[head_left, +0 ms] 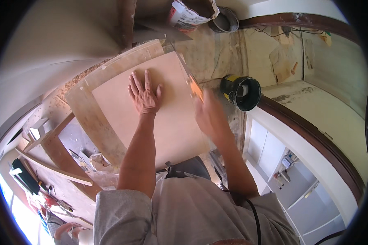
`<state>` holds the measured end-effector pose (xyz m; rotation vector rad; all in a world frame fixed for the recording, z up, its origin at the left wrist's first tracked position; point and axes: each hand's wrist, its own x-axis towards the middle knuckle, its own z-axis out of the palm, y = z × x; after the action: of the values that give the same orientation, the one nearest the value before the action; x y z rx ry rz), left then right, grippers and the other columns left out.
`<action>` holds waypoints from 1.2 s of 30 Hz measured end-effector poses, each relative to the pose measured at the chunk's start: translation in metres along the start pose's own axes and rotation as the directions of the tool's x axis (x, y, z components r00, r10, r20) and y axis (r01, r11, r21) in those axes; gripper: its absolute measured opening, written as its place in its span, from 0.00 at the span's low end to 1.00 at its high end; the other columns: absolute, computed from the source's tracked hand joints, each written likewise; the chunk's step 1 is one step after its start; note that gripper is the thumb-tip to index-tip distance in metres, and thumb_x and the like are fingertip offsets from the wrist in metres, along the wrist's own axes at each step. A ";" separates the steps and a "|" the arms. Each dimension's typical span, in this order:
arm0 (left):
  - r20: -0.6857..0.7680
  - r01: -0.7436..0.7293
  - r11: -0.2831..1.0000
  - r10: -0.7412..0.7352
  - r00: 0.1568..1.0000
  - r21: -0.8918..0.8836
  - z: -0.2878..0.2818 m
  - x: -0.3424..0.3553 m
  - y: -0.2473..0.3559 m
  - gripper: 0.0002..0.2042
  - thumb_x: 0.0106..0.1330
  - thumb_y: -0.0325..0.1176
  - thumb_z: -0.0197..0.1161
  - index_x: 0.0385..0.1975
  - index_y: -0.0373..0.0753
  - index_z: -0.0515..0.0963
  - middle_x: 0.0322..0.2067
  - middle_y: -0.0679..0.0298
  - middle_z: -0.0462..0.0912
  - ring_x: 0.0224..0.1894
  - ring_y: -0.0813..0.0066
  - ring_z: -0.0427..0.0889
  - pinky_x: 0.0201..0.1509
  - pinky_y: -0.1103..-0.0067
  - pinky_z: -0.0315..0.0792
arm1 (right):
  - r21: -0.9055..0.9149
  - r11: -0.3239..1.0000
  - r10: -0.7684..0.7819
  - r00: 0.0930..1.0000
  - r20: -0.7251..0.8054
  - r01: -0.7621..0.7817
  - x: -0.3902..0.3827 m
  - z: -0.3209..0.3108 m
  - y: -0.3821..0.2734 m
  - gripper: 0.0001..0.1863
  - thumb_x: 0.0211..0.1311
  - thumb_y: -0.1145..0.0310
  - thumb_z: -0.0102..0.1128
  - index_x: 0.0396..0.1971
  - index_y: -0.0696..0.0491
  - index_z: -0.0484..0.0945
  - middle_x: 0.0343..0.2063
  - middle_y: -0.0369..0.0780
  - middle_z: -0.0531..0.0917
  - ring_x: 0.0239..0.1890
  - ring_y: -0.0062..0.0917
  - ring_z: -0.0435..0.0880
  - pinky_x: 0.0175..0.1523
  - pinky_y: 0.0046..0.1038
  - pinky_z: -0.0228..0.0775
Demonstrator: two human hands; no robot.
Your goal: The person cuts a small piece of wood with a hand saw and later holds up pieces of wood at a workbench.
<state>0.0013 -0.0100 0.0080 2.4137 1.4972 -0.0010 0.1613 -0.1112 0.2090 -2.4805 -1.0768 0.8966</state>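
Dusty workshop floor | pale board (167, 122), long axis running away from person | left hand (144, 96) spread flat on it | right hand (208, 116) blurred at right edge, grip unclear

A: What is under the palm?
B: Pale tan board panel (167, 122), smooth face up, lying flat on a rougher, wider sheet.
A: And at its right edge?
B: Orange tool (195, 87), blurred, kind not clear, right at the panel's far right edge.
A: Panel's pose?
B: Skewed, corner pointing away, near edge hidden by the person's body.
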 end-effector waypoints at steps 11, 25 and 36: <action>-0.030 -0.021 0.999 0.020 0.999 -0.025 0.001 0.009 0.013 0.39 0.69 0.63 0.51 0.77 0.57 0.51 0.77 0.49 0.45 0.79 0.52 0.43 0.79 0.55 0.40 | -0.050 0.999 0.017 0.998 -0.064 -0.020 0.128 0.047 0.011 0.12 0.70 0.67 0.51 0.44 0.59 0.66 0.26 0.58 0.82 0.32 0.57 0.84 0.36 0.52 0.76; 0.008 -0.001 1.000 0.001 1.000 -0.009 0.000 0.005 0.009 0.38 0.69 0.63 0.50 0.78 0.58 0.50 0.78 0.50 0.43 0.80 0.52 0.41 0.79 0.56 0.40 | -0.060 0.998 0.022 1.000 0.018 -0.021 0.065 0.036 0.019 0.12 0.71 0.68 0.52 0.47 0.57 0.65 0.29 0.57 0.82 0.34 0.55 0.84 0.37 0.50 0.76; 0.003 0.033 0.999 -0.033 0.999 -0.009 -0.001 0.001 -0.002 0.38 0.70 0.64 0.49 0.77 0.59 0.50 0.78 0.52 0.42 0.80 0.53 0.41 0.79 0.57 0.40 | -0.084 0.996 -0.028 0.999 -0.017 0.026 -0.032 -0.001 0.006 0.11 0.71 0.67 0.52 0.45 0.59 0.66 0.26 0.58 0.81 0.32 0.59 0.82 0.36 0.53 0.72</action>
<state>0.0002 -0.0077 0.0082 2.3809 1.5327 -0.0049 0.1486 -0.1388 0.2210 -2.5301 -1.1616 0.8354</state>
